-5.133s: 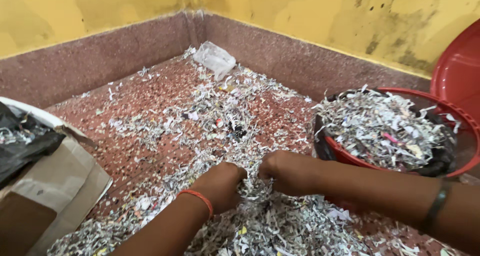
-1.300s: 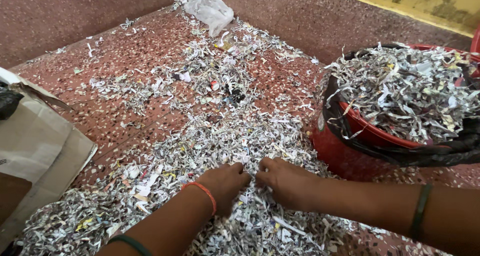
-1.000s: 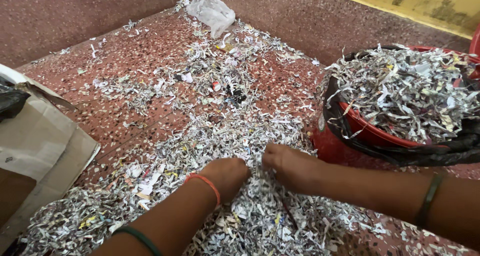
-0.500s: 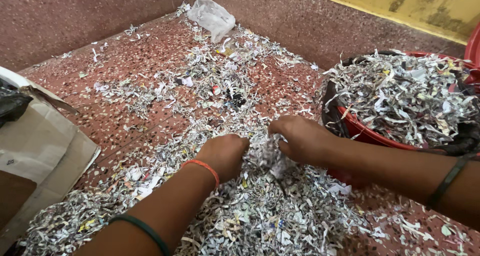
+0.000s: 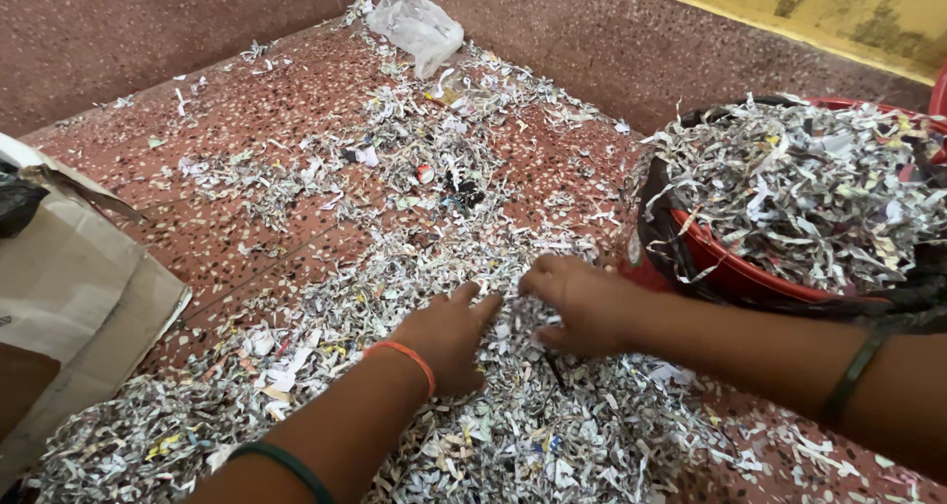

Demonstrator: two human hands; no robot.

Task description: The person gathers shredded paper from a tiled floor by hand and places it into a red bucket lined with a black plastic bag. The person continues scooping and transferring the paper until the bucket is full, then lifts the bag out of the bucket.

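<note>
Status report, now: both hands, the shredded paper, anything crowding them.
Left hand and right hand palms down, fingers spread on shredded paper, gripping nothing. Red tub, heaped full, sits tight beside the right hand. Cardboard box off left, apart.

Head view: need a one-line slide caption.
Both hands, left hand and right hand, press into shredded paper spread on a speckled floor, beside a red tub heaped with more shreds.

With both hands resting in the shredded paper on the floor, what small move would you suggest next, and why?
Probably draw the left hand and right hand together to cup the shredded paper between them: both lie open on the heap, almost touching, with loose shreds in the gap, and the red tub beside them already holds a pile.
</note>
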